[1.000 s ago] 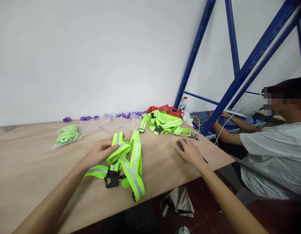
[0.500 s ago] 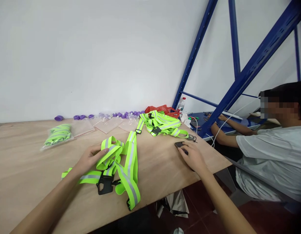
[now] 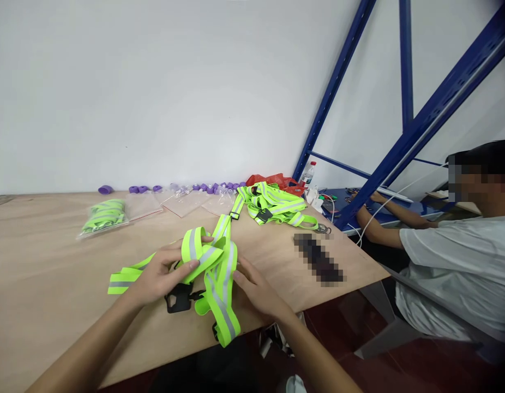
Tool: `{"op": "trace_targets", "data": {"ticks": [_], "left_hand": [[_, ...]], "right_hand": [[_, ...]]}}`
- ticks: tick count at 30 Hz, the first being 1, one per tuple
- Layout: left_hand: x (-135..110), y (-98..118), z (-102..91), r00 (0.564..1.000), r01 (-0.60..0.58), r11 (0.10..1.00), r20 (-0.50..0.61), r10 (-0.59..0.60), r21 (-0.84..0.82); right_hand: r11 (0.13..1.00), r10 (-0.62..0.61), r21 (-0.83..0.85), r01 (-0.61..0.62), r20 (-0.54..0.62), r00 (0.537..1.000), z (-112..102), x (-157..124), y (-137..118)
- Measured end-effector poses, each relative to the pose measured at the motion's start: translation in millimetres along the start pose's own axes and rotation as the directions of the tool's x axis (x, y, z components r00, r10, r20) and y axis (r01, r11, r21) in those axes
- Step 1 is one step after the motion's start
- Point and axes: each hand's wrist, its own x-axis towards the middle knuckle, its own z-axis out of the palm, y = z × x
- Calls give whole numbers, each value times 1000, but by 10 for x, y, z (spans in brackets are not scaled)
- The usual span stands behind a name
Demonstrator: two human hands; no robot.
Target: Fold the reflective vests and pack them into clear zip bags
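Lime-yellow reflective straps with silver stripes (image 3: 220, 297) lie in loose folds on the table before me. My left hand (image 3: 164, 273) is closed on a folded loop, its thumb across the front. At the right edge of the same strap bundle, my right hand (image 3: 256, 286) has its thumb and fingers closed on a band; part of that grip is hidden. A black plastic buckle (image 3: 179, 299) hangs below the folds near my left hand. One strap runs back to a heap of similar straps (image 3: 277, 203), which has black buckles too.
A clear bag of folded straps (image 3: 105, 215) lies at left, beside flat plastic bags (image 3: 187, 202). Purple pieces (image 3: 143, 189) line the wall. A pixelated dark object (image 3: 318, 259) lies at right. Beyond a blue metal frame (image 3: 383, 158) sits a person (image 3: 461, 262) with both arms over a blue table.
My right hand has left the dark object on the table and moved left to the straps. My left hand has shifted slightly right with its folded loop.
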Motion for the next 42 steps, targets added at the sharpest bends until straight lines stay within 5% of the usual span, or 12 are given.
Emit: {"op": "trace_targets", "data": {"ticks": [3,7,11,15,23,28,31,34,39,42], "left_hand": [[-123,139,60,998,-22,999,67,20,41],[-293,121,182,979,153,988,132,-153,8],[-379,16,312,942,328,936,121,-314,-128],[-413,-43,338,892,446,870,175,-416,-211],[-466,-79,390,835,549,688,303,-458,-474],[-349,-48,541,820,571,688,269,-506,-448],[-309,-29,570,833,548,697,223,-506,-462],[-310,-2,564,827,546,686,173,-536,-481],[-358,24,586,784,591,684,103,-613,-428],[-405,29,641,758,617,680,68,-649,-396]], "right_hand": [[973,49,226,-39,-36,998,151,36,-36],[923,118,377,-74,-96,988,282,43,-29],[937,42,348,8,-134,990,315,31,-72],[962,-34,269,46,-49,998,319,-9,-158],[975,-7,221,22,-65,998,389,-12,-76],[984,-27,174,43,-91,996,341,-61,-90],[999,-37,24,40,-125,992,147,-197,-55],[969,-85,-249,9,-298,951,-226,-396,88],[664,-432,-724,-185,-574,696,-1068,-731,402],[544,-405,-750,-377,-628,665,-1473,-866,561]]}}
